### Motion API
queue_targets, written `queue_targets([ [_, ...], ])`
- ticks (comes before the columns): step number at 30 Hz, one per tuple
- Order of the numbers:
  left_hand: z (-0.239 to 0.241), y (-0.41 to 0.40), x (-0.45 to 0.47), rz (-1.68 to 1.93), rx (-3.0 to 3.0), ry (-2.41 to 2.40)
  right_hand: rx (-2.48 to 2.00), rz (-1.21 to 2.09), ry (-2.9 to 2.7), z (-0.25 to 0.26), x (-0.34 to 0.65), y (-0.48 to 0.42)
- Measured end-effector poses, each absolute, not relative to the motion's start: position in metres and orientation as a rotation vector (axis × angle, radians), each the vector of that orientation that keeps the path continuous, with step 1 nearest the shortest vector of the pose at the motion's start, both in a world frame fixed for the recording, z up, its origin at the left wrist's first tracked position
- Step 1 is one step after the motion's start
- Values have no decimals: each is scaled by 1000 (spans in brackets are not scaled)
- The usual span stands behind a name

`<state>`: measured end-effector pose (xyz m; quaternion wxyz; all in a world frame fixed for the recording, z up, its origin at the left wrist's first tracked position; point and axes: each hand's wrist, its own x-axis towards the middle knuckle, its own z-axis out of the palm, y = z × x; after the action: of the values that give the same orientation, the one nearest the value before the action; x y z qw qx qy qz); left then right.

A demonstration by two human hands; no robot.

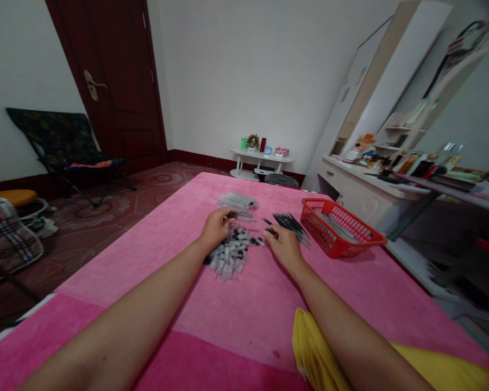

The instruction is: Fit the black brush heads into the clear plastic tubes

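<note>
My left hand (217, 227) is over the left side of the small parts, its thumb and fingers pinched together. What they hold, if anything, is too small to make out. Just beyond it lies a bundle of clear, thin plastic tubes (237, 200). Below the fingers spreads a heap of short whitish, translucent caps (227, 256) mixed with black pieces. To the right, my right hand (284, 247) has curled fingers close to the heap's right edge; their contents are unclear. Behind it are slim, black-ended sticks, like pen refills (288, 221), partly hidden by the hand.
A red plastic basket (339, 251) holding more thin clear pieces stands right of the sticks. Pink cloth (146, 250) covers the table. Yellow fabric (315, 347) lies under my right forearm. A cluttered dressing table (358, 174) is at right, a folding chair (65, 141) at left.
</note>
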<state>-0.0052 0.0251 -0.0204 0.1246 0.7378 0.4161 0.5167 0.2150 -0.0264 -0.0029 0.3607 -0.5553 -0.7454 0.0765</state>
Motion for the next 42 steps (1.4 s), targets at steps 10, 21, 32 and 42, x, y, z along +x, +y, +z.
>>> queue_targets([
  [10,-16,30,-8,1702,1318,940,-1526,72,-2128,-3,213,-29],
  [21,-8,20,0,1584,1109,778,-1395,258,-1970,-3,209,-27],
  [32,12,2,22,1454,1110,735,-1148,438,-1778,9,201,-34],
  [42,11,-1,27,1421,1134,732,-1117,392,-1782,8,200,-33],
])
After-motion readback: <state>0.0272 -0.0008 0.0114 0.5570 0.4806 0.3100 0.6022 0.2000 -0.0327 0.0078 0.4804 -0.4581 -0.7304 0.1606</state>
